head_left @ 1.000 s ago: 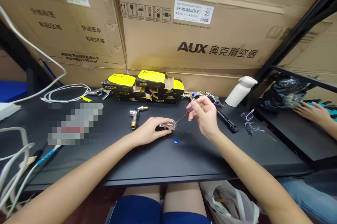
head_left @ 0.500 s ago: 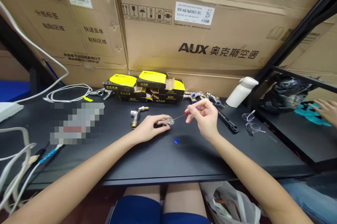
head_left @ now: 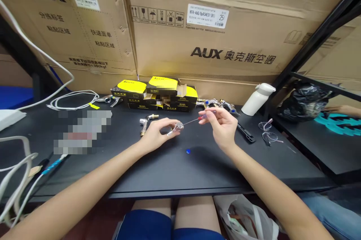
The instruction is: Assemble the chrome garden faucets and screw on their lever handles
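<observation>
My left hand (head_left: 153, 135) pinches a small chrome tap handle (head_left: 177, 127) above the black table, its round end turned to the right. In my right hand (head_left: 225, 130) is a thin screwdriver (head_left: 193, 121) with a red and clear grip. Its shaft slants down to the left, and the tip meets the round end of the tap handle; whether it sits inside cannot be made out. A small blue cap (head_left: 188, 151) lies on the table below both hands. Behind my left hand stands a chrome tap body (head_left: 143, 123) with a brass nozzle, partly hidden.
Yellow and black boxes (head_left: 172, 99) are stacked at the back, with more chrome taps (head_left: 211, 103) beside them. A white bottle (head_left: 258, 99), a black bar-shaped tool (head_left: 246, 134) and glasses (head_left: 267, 133) are on the right. Cables (head_left: 19, 172) run along the left. Another person's hand (head_left: 342, 110) shows far right.
My left hand has tilted the tap handle and moved it slightly up and left. The screwdriver now lies flatter, and my right fingers have shifted on its grip.
</observation>
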Action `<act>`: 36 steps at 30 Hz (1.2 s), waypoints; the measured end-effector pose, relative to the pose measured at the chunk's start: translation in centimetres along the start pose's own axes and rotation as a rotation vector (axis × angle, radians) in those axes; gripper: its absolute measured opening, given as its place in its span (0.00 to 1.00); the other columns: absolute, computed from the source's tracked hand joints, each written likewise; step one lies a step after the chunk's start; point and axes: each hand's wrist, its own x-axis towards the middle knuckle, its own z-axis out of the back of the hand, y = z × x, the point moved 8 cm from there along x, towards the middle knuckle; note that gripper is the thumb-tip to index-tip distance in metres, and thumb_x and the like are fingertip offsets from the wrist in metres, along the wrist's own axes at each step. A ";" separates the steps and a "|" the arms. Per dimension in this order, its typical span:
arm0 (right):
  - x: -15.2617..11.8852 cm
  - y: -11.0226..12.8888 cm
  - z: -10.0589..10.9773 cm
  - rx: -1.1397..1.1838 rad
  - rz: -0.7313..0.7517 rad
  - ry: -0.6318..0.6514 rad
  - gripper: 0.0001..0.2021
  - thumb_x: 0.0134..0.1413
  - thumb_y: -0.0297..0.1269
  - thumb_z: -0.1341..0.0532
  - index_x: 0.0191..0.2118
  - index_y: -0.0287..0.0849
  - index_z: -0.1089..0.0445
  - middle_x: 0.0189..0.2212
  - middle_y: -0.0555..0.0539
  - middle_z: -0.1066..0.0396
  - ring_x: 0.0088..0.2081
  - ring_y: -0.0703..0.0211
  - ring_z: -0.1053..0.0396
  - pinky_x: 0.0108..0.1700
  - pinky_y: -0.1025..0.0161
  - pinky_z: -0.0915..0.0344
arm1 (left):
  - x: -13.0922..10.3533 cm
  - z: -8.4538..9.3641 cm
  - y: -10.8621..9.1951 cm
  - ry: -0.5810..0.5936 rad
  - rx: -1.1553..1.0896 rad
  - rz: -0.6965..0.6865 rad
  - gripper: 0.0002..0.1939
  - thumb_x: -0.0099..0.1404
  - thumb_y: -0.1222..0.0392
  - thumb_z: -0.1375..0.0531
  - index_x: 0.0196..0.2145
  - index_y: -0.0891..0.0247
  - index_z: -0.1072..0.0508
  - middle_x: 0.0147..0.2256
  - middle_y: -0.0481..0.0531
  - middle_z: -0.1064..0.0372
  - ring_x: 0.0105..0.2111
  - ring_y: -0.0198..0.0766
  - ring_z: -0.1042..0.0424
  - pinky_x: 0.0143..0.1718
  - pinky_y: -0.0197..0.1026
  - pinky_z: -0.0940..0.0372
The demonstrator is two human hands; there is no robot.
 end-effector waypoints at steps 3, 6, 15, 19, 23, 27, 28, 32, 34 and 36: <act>-0.4 0.3 0.2 -0.016 0.028 -0.045 0.06 0.54 0.39 0.37 0.34 0.41 0.29 0.29 0.48 0.23 0.25 0.58 0.24 0.29 0.60 0.25 | -0.1 0.9 -0.3 -0.091 0.098 -0.057 0.12 0.60 0.57 0.37 0.41 0.61 0.25 0.37 0.52 0.25 0.36 0.38 0.28 0.41 0.40 0.34; -0.6 0.2 0.3 0.024 0.017 -0.081 0.06 0.53 0.38 0.36 0.34 0.41 0.29 0.28 0.48 0.23 0.25 0.57 0.24 0.29 0.60 0.24 | -0.4 1.7 -0.6 -0.187 0.205 -0.125 0.10 0.59 0.60 0.37 0.41 0.60 0.25 0.34 0.50 0.26 0.33 0.36 0.29 0.38 0.40 0.35; -0.3 -1.4 -0.3 0.065 -0.064 -0.008 0.09 0.51 0.41 0.35 0.32 0.42 0.32 0.28 0.47 0.23 0.28 0.56 0.24 0.27 0.61 0.26 | -1.0 4.6 -1.9 -0.460 0.430 -0.246 0.13 0.57 0.68 0.38 0.41 0.59 0.26 0.31 0.48 0.31 0.32 0.36 0.31 0.39 0.40 0.34; -0.7 -1.4 -1.4 -0.203 0.077 0.155 0.08 0.53 0.39 0.37 0.28 0.42 0.30 0.23 0.49 0.29 0.22 0.63 0.32 0.23 0.65 0.34 | -0.6 4.7 -1.9 -0.439 0.335 -0.170 0.13 0.58 0.70 0.40 0.41 0.60 0.27 0.34 0.49 0.32 0.36 0.35 0.30 0.41 0.39 0.33; -1.6 -1.2 -2.8 -0.435 0.269 0.317 0.06 0.52 0.40 0.36 0.31 0.43 0.27 0.25 0.48 0.31 0.25 0.62 0.36 0.29 0.63 0.35 | -0.5 4.0 -1.7 -0.374 0.314 -0.146 0.13 0.59 0.69 0.41 0.42 0.60 0.28 0.38 0.51 0.32 0.36 0.35 0.29 0.40 0.38 0.32; -2.5 -2.1 -4.1 -0.532 0.261 0.486 0.10 0.60 0.39 0.43 0.38 0.44 0.26 0.26 0.47 0.30 0.28 0.59 0.34 0.33 0.62 0.35 | -0.6 3.6 -1.5 -0.333 0.356 -0.165 0.12 0.61 0.66 0.42 0.43 0.59 0.27 0.45 0.53 0.31 0.40 0.36 0.27 0.43 0.39 0.31; -2.6 -2.3 -4.3 -0.538 0.245 0.515 0.11 0.61 0.39 0.45 0.39 0.44 0.26 0.27 0.46 0.29 0.29 0.59 0.33 0.34 0.62 0.35 | -0.6 3.5 -1.5 -0.323 0.374 -0.183 0.12 0.62 0.66 0.43 0.43 0.59 0.27 0.45 0.53 0.30 0.42 0.37 0.27 0.44 0.40 0.31; -2.8 -2.1 -4.6 -0.468 0.132 0.547 0.12 0.61 0.40 0.45 0.34 0.43 0.26 0.29 0.46 0.27 0.29 0.59 0.32 0.35 0.62 0.36 | -0.9 3.3 -1.9 -0.321 0.455 -0.279 0.10 0.63 0.66 0.43 0.41 0.59 0.25 0.42 0.53 0.26 0.45 0.39 0.27 0.48 0.42 0.32; -2.6 -2.6 -4.5 -0.373 -0.021 0.539 0.12 0.59 0.42 0.43 0.30 0.42 0.27 0.23 0.49 0.31 0.24 0.62 0.36 0.29 0.64 0.38 | -1.1 3.4 -1.9 -0.335 0.495 -0.303 0.10 0.63 0.65 0.43 0.41 0.59 0.25 0.43 0.53 0.26 0.44 0.39 0.26 0.47 0.42 0.31; -2.7 -3.5 -4.5 -0.235 -0.231 0.550 0.13 0.56 0.43 0.40 0.28 0.40 0.29 0.18 0.52 0.36 0.20 0.66 0.41 0.23 0.67 0.43 | -1.2 3.3 -1.9 -0.332 0.522 -0.328 0.11 0.63 0.66 0.43 0.41 0.58 0.25 0.42 0.53 0.25 0.42 0.39 0.26 0.44 0.41 0.30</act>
